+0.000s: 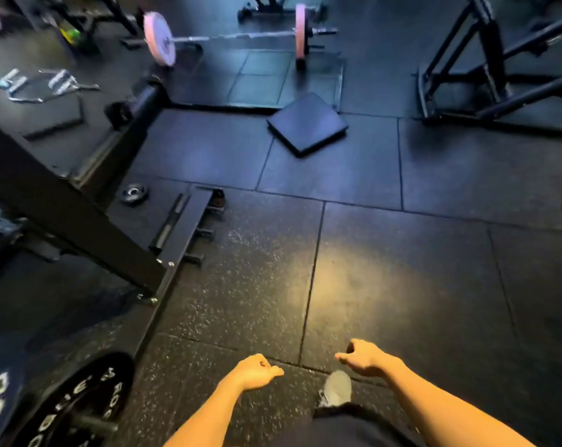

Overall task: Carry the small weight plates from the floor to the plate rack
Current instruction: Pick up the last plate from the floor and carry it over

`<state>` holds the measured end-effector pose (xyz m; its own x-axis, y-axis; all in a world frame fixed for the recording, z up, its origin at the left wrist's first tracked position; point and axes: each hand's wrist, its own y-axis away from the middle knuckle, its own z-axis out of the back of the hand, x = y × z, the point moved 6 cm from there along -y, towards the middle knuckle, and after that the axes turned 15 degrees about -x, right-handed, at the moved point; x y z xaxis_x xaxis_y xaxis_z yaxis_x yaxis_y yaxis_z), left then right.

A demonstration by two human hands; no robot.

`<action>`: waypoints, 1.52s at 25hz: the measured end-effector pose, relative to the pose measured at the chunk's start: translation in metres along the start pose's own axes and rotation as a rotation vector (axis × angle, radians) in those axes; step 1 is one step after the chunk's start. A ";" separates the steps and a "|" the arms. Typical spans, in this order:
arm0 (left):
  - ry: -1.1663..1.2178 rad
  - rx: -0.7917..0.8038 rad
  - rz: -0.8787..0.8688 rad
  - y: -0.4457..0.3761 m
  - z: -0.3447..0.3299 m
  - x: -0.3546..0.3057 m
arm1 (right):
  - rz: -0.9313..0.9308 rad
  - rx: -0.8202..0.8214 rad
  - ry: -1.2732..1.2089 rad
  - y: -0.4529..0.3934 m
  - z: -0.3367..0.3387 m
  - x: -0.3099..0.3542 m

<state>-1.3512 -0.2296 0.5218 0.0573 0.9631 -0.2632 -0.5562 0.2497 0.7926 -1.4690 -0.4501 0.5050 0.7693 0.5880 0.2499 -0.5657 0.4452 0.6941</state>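
Observation:
A small black weight plate [133, 194] with a shiny hub lies flat on the rubber floor at the middle left, beside the base of a black rack frame [79, 217]. My left hand [257, 371] and my right hand [363, 356] hang low in the bottom centre, both loosely curled and holding nothing. Both hands are far from the small plate, with bare floor between. A second small dark plate [120, 111] seems to lean against the frame's base further back, blurred.
A large black bumper plate [76, 401] on a sleeve fills the bottom left. A barbell with pink plates [159, 38] lies at the back. A black square pad [307, 123] sits mid-floor, another dark frame [486, 59] at right, cable handles [37, 85] at left.

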 end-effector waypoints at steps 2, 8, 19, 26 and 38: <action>-0.045 0.025 0.006 -0.012 -0.019 -0.025 | -0.085 0.075 -0.009 -0.004 -0.003 -0.046; -0.120 -0.031 -0.001 -0.071 0.009 -0.104 | -0.183 0.120 -0.079 -0.067 0.055 -0.091; -0.147 -0.028 -0.087 -0.284 0.211 -0.301 | -0.066 -0.036 -0.092 -0.327 0.296 0.019; -0.045 -0.077 -0.078 -0.394 0.356 -0.407 | -0.021 -0.094 -0.138 -0.472 0.434 0.097; 0.268 -0.270 0.123 -0.589 0.584 -0.515 | 0.148 -0.041 0.120 -0.756 0.676 0.253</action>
<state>-0.5692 -0.8142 0.5114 -0.2212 0.9148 -0.3378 -0.7454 0.0648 0.6635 -0.6462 -1.0947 0.5004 0.6374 0.7244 0.2628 -0.6835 0.3740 0.6269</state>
